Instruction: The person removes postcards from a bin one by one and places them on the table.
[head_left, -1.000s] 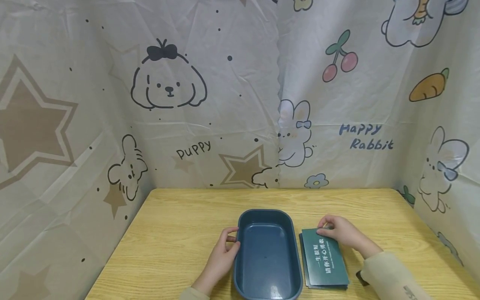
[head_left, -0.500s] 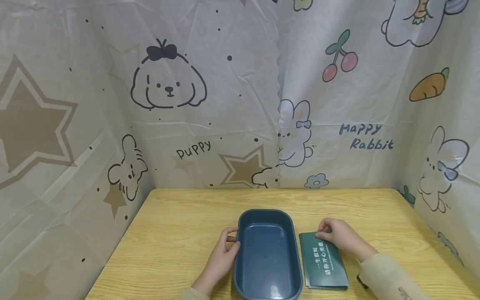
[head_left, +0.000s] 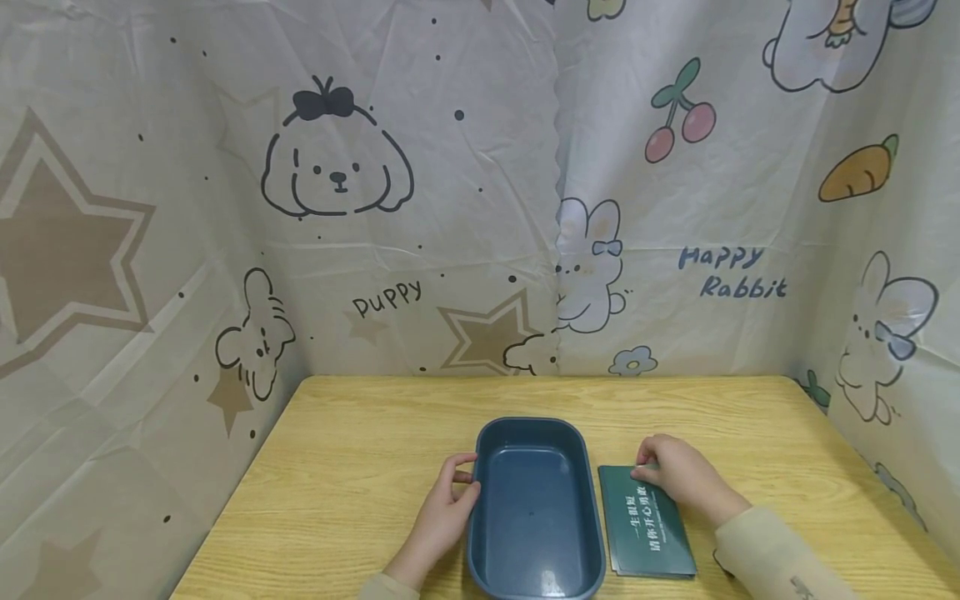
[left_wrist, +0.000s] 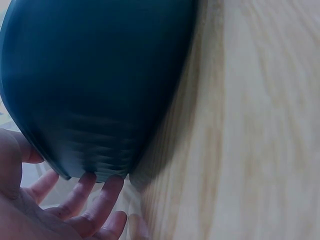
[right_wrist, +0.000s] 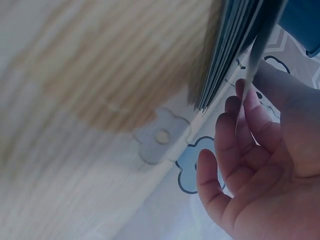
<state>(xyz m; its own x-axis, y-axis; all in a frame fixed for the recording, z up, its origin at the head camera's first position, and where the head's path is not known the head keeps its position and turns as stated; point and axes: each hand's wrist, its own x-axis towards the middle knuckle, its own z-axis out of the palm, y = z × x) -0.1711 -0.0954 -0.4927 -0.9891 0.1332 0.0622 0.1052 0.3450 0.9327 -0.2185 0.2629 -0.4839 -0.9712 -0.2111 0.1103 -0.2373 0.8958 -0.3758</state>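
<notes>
A deep blue rectangular plastic bin (head_left: 534,508) stands upright on the table, its inside bare. My left hand (head_left: 442,517) is at its left side; in the left wrist view the fingertips (left_wrist: 107,190) touch the outer wall and the thumb lies along the rim. Right of the bin lies a small stack of thin green cards (head_left: 648,533) with white Chinese lettering on top. My right hand (head_left: 686,475) pinches the far edge of the top card (right_wrist: 260,47) between thumb and fingers. In the right wrist view this card stands slightly apart from the several leaves (right_wrist: 220,60) beneath.
The yellow wood-grain table (head_left: 360,467) ends at a back edge against a cloth curtain (head_left: 450,208) printed with cartoon animals. Curtain also closes off both sides. A small dark object (head_left: 722,562) shows partly from under the right sleeve.
The top card has shifted slightly towards me, and its edges now line up more closely with the stack. My right hand has moved a little with it. The left hand and bin stay put.
</notes>
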